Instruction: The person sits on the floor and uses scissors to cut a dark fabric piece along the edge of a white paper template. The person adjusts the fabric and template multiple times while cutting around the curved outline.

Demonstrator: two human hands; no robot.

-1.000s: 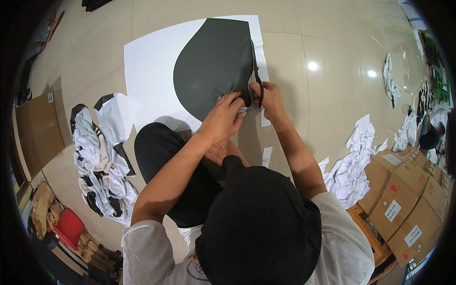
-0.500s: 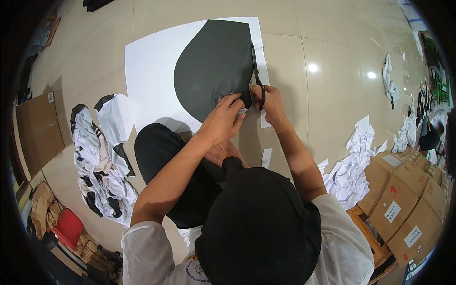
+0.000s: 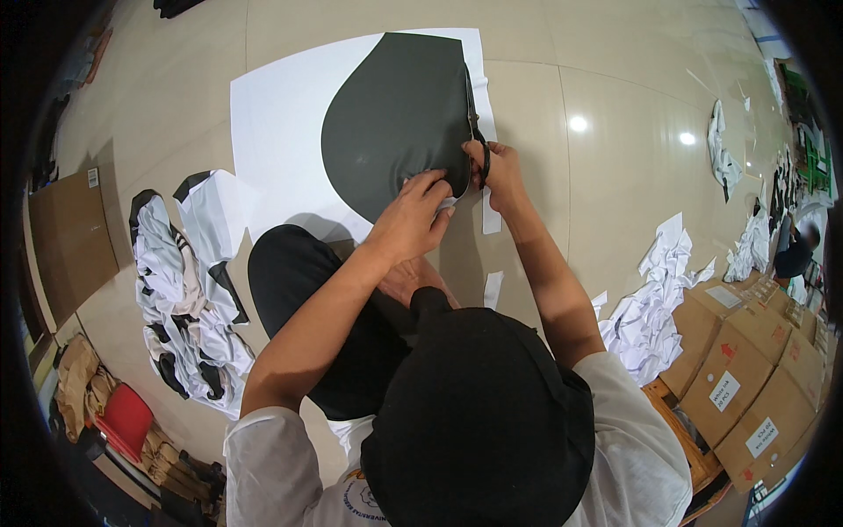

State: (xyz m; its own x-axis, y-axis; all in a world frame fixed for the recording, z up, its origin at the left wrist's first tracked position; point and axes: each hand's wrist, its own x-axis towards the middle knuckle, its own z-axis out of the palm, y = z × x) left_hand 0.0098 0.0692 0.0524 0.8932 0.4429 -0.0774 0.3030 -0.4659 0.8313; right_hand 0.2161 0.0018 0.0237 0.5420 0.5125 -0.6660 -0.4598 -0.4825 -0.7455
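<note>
Trimming at upper centre, apparently: right hand (image 3: pixel 501 176) grips scissors (image 3: pixel 485 160), left hand (image 3: pixel 411 216) pinches dark panel (image 3: pixel 391 114); next snip should follow its edge.

Left fingers (image 3: pixel 422 185) rest on the grey panel (image 3: pixel 395 114); right fingers (image 3: pixel 498 160) hold scissors (image 3: pixel 475 128) at its edge.

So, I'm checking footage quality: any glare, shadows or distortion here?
Head view: two glare spots on the glossy floor tiles, right of the scissors; head view: soft shadow on the white sheet beside the black-clad knee; head view: fisheye distortion bends tile seams, corners black.
</note>
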